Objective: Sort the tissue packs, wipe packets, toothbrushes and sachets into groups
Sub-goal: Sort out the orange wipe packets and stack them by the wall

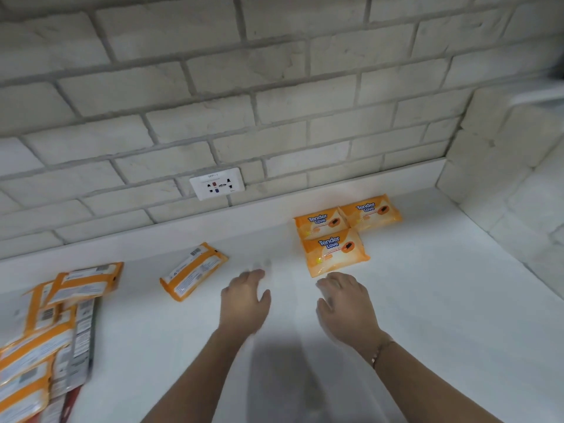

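We look down on a white counter (433, 306) against a pale brick wall (274, 96). Both hands reach out palm down, fingers loosely spread, holding nothing. The left hand (244, 300) is near the middle; the right hand (345, 306), with a bracelet (380, 352) at the wrist, is just beside a cluster of three orange packs (334, 250). These lie face up, edges touching, at the back right. A single orange pack (192, 270) lies face down, alone, left of the hands. A jumbled pile (39, 340) of orange packs and narrow grey packets fills the far left edge.
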Demonstrator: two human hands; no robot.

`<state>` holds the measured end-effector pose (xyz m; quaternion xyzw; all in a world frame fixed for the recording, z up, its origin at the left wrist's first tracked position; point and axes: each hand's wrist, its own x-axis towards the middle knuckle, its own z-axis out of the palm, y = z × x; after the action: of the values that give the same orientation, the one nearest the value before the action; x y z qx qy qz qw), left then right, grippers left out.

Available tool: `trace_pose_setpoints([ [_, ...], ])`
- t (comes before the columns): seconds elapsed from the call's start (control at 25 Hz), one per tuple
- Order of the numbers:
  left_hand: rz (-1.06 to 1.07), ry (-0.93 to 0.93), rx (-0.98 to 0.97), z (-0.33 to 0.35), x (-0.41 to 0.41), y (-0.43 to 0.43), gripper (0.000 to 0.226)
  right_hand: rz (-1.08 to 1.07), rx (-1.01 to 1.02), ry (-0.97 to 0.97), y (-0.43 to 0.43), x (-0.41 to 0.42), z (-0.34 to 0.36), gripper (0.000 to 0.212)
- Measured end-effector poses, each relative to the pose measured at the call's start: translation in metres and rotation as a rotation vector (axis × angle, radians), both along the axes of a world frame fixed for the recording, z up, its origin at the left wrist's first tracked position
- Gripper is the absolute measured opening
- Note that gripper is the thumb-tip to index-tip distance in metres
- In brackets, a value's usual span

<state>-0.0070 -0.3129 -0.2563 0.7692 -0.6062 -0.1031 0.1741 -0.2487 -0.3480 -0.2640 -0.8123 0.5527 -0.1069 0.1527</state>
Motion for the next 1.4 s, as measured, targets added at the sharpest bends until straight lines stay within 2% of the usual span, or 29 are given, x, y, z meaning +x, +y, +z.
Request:
trace_pose_setpoints([
  [0.08,0.113,-0.034,-0.091,0.018,0.040,-0.010,0.052,0.030,-0.002,-0.083,0.015,0.018,-0.007,0.045],
  [0.16,0.231,-0.056,-0.098,0.036,0.079,-0.019,0.055,0.055,0.011,-0.142,0.033,0.039,-0.015,0.048],
  [0.28,0.294,-0.109,0.100,0.028,0.123,-0.010,0.068,0.079,0.062,-0.059,0.056,0.063,-0.027,0.056],
  [0.36,0.247,-0.159,0.243,0.009,0.136,0.007,0.076,0.072,0.019,-0.007,0.063,0.066,-0.034,0.060],
  [0.44,0.214,-0.188,0.317,0.002,0.139,0.021,0.075,0.056,0.007,0.007,0.064,0.066,-0.035,0.060],
  [0.56,0.183,-0.319,0.281,0.012,0.125,0.034,0.062,0.036,0.002,0.012,0.064,0.067,-0.034,0.058],
  [0.64,0.152,-0.282,0.291,0.016,0.113,0.047,0.058,0.019,-0.010,0.020,0.064,0.069,-0.034,0.058],
  [0.8,0.109,-0.255,0.414,0.026,0.100,0.074,0.072,0.007,-0.029,0.028,0.065,0.069,-0.035,0.056],
  [0.88,0.086,-0.303,0.393,0.032,0.092,0.088,0.070,0.005,-0.038,0.021,0.065,0.069,-0.036,0.056],
  [0.96,0.093,-0.250,0.333,0.027,0.086,0.104,0.070,0.008,-0.037,0.019,0.064,0.071,-0.035,0.055],
  [1.0,0.112,-0.137,0.315,0.027,0.086,0.111,0.074,0.011,-0.028,0.022,0.064,0.071,-0.034,0.054],
  [1.04,0.154,0.064,0.298,0.029,0.089,0.115,0.079,0.013,-0.017,0.023,0.063,0.072,-0.033,0.054],
  [1.16,0.308,0.971,0.187,0.044,0.104,0.121,0.092,0.008,0.002,-0.002,0.063,0.069,-0.033,0.053],
  [1.28,0.187,1.835,0.136,0.068,0.099,0.130,0.095,-0.001,0.010,-0.025,0.062,0.068,-0.032,0.052],
  [1.32,0.124,2.028,0.134,0.076,0.092,0.133,0.092,-0.002,0.003,-0.033,0.062,0.068,-0.032,0.052],
  [1.4,0.010,2.198,0.134,0.089,0.075,0.136,0.086,0.003,-0.010,-0.035,0.061,0.069,-0.033,0.052],
])
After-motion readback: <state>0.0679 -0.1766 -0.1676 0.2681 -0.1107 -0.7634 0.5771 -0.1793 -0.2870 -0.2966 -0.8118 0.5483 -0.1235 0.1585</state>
